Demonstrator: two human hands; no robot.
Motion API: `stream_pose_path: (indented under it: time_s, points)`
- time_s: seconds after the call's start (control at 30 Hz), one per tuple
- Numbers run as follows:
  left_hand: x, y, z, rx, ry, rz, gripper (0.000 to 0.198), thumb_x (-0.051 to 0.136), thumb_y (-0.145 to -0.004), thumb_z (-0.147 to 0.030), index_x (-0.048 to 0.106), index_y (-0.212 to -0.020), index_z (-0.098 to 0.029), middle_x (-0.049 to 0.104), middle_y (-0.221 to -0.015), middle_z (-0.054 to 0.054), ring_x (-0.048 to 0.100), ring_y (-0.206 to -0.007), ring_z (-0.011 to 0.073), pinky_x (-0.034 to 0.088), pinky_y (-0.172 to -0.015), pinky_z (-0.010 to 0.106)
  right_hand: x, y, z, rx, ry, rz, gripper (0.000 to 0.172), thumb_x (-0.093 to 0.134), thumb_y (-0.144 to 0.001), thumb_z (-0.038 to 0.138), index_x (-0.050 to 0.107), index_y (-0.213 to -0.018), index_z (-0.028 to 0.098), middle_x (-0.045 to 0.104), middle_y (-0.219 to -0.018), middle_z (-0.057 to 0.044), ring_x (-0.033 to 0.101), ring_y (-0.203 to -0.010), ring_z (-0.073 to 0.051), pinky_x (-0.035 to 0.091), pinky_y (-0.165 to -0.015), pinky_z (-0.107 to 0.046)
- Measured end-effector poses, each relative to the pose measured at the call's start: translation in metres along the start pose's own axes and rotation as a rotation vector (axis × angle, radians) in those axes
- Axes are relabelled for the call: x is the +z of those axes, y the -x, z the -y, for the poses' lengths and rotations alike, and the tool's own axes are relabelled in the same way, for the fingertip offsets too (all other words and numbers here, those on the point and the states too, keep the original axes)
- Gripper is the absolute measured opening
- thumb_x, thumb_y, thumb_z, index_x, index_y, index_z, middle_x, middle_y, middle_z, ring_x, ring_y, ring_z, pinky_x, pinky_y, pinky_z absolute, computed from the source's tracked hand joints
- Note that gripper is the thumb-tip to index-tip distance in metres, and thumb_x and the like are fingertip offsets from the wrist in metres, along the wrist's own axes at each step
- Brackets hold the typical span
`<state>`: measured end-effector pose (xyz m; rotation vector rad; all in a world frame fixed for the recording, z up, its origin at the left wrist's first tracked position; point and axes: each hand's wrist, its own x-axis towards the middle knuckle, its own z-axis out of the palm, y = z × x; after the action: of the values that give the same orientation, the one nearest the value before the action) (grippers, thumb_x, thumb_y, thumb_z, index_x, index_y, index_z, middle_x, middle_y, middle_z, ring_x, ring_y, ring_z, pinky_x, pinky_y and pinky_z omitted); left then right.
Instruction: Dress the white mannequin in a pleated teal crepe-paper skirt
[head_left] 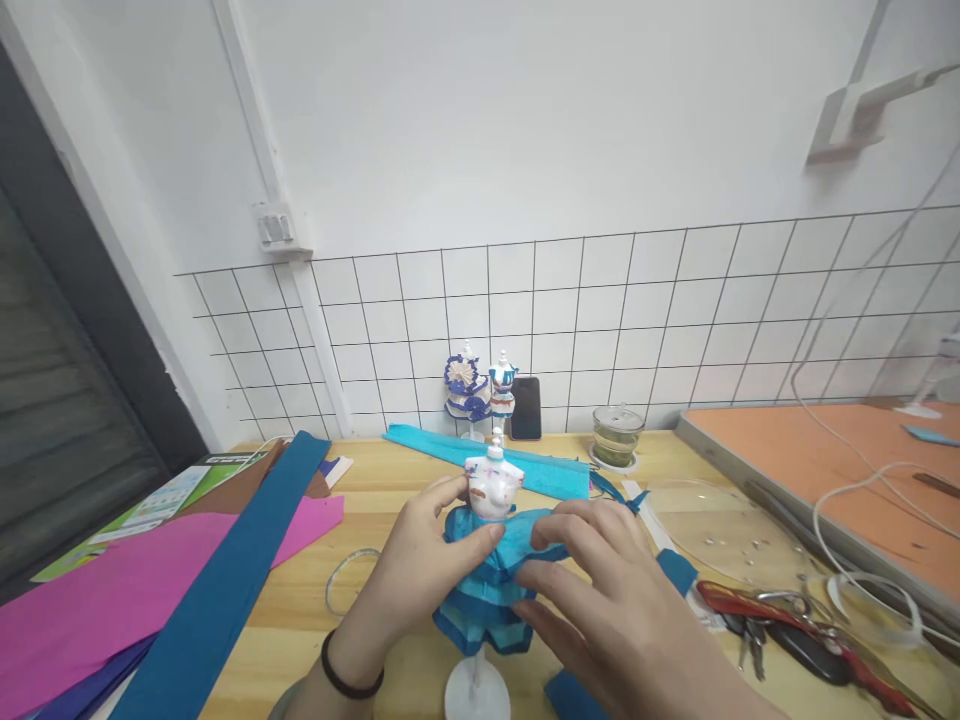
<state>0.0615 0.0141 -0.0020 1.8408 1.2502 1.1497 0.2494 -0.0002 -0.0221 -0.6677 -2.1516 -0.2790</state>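
A pale wooden table [390,640] fills the lower half of the frame, below a white wall with a tiled grid. In the lower left lies a pink paper sheet [112,600], with a dark blue strip [225,590] laid slantwise over it. An orange board [810,450] takes up the right edge. A turquoise strip [457,450] lies flat behind the centre.

At bottom centre the right hand [615,600] rests on the paper skirt [480,600] from the right, fingers half spread, thumb and forefinger closed on a turquoise fold. The left hand [420,570] – a black band on its wrist – wraps the skirt's waist from the left, fingers curled behind, thumb pressed on the front. The skirt hangs on a small white dress form [493,488], upright on its round stand [477,692] in the lower middle.

Against the wall at centre stand two dressed forms [480,390], just beside a dark phone [526,407] – a glass jar [616,435] is near, to the right. Keys [780,620] lie at lower right.
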Motion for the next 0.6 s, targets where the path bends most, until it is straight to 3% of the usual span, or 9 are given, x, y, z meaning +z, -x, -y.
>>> stream_pose_path:
  time_s: [0.17, 0.3, 0.47, 0.6]
  points:
    - [0.003, 0.001, -0.003, -0.052, 0.006, -0.018, 0.018, 0.06, -0.075, -0.02, 0.066, -0.091, -0.019, 0.07, -0.094, 0.003, 0.06, -0.097, 0.0238, 0.045, -0.089, 0.034, 0.009, -0.001, 0.002, -0.125, 0.106, -0.027, 0.029, 0.038, -0.093, 0.009, 0.065, -0.095, 0.018, 0.062, -0.087, -0.008, 0.051, -0.084, -0.023, 0.033, -0.078, -0.042]
    - [0.005, 0.001, -0.001, -0.07, 0.014, -0.009, 0.015, 0.06, -0.074, -0.022, 0.066, -0.088, -0.019, 0.07, -0.092, 0.003, 0.06, -0.096, 0.0246, 0.045, -0.091, 0.035, 0.008, 0.0, 0.004, -0.191, 0.158, -0.059, 0.036, 0.031, -0.095, 0.011, 0.065, -0.084, 0.017, 0.064, -0.078, -0.007, 0.051, -0.077, -0.021, 0.034, -0.073, -0.039]
    - [0.005, 0.001, 0.001, -0.106, 0.117, 0.019, 0.014, 0.064, -0.075, -0.024, 0.067, -0.087, -0.018, 0.071, -0.095, 0.003, 0.061, -0.098, 0.0247, 0.044, -0.093, 0.036, 0.001, 0.001, 0.002, -0.268, 0.156, -0.097, 0.037, 0.031, -0.096, 0.008, 0.064, -0.081, 0.015, 0.069, -0.073, -0.006, 0.056, -0.072, -0.019, 0.039, -0.069, -0.036]
    - [0.004, 0.002, 0.002, -0.132, 0.241, 0.078, 0.02, 0.066, -0.075, -0.027, 0.068, -0.092, -0.016, 0.071, -0.095, 0.005, 0.062, -0.097, 0.0249, 0.049, -0.083, 0.032, -0.005, 0.0, -0.001, -0.337, 0.143, -0.112, 0.037, 0.031, -0.097, 0.008, 0.066, -0.086, 0.016, 0.073, -0.075, -0.004, 0.06, -0.071, -0.017, 0.043, -0.072, -0.035]
